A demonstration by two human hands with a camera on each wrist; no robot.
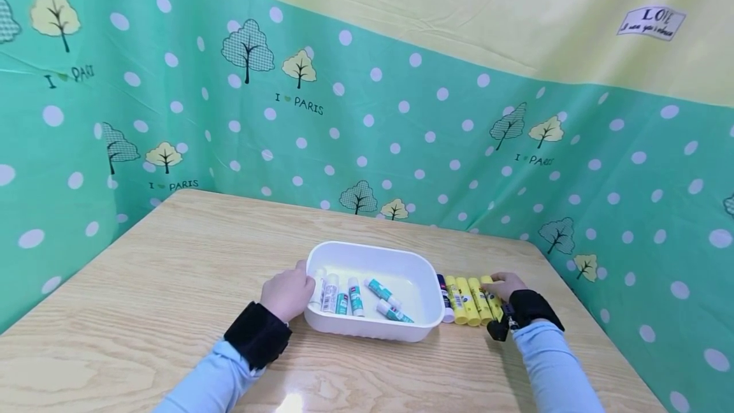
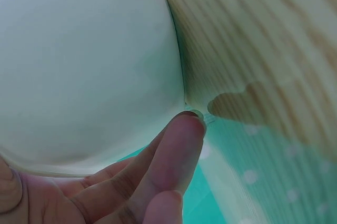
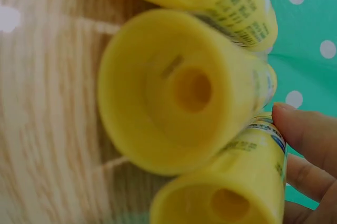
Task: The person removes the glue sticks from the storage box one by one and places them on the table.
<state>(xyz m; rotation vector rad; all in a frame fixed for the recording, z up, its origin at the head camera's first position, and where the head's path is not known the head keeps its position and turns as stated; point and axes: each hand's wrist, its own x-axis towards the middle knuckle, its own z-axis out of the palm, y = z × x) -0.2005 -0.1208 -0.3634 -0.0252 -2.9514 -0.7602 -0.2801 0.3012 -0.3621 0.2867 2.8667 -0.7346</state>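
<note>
My left hand (image 1: 288,294) grips the left end of a white plastic tub (image 1: 373,329), fingers against its outer wall (image 2: 95,66). Inside the tub lie several white glue sticks with teal labels (image 1: 355,298), most of them toward the left. Right of the tub, several yellow glue sticks (image 1: 467,301) lie side by side in a row. At the row's far right, my right hand (image 1: 504,287) holds the last yellow glue stick (image 3: 255,163) near its far end. The hollow bases of the yellow sticks face the right wrist camera.
Between the tub and the yellow row lies a stick with a dark top and pale lower end (image 1: 444,298). The wooden table (image 1: 143,285) extends widely to the left. Behind it hangs a green and yellow printed cloth (image 1: 344,113).
</note>
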